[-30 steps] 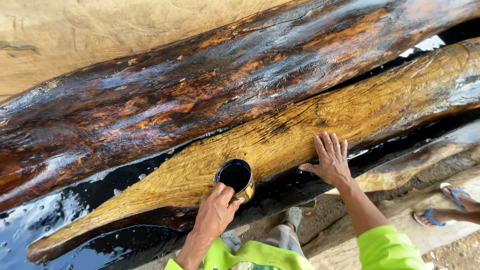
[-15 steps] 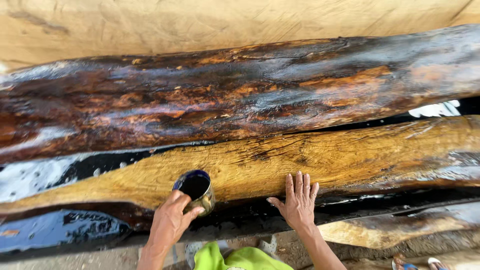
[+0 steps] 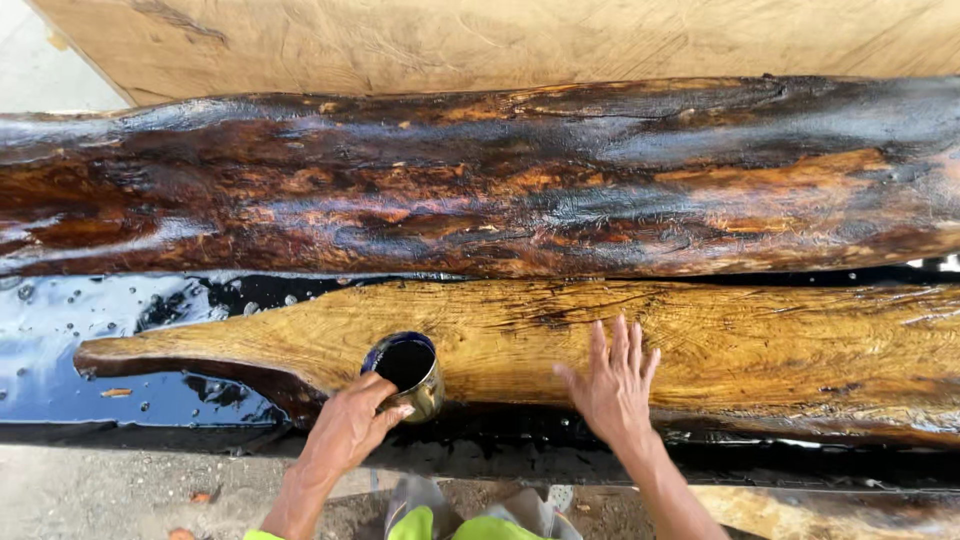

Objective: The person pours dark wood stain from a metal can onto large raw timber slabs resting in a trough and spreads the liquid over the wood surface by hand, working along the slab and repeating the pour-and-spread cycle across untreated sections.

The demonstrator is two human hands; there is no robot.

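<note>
Small round metal tin of dark liquid (image 3: 405, 372): left hand (image 3: 345, 430) grips its near wall, against the pale yellow wooden slab (image 3: 760, 345). Likely light, rigid, slippery; spillable, best held by the sides. Right hand (image 3: 612, 388): released, flat on slab, right of tin.

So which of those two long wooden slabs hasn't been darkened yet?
The nearer, pale golden-yellow wooden slab, under the right hand; the farther dark glossy brown slab is already coated.
</note>
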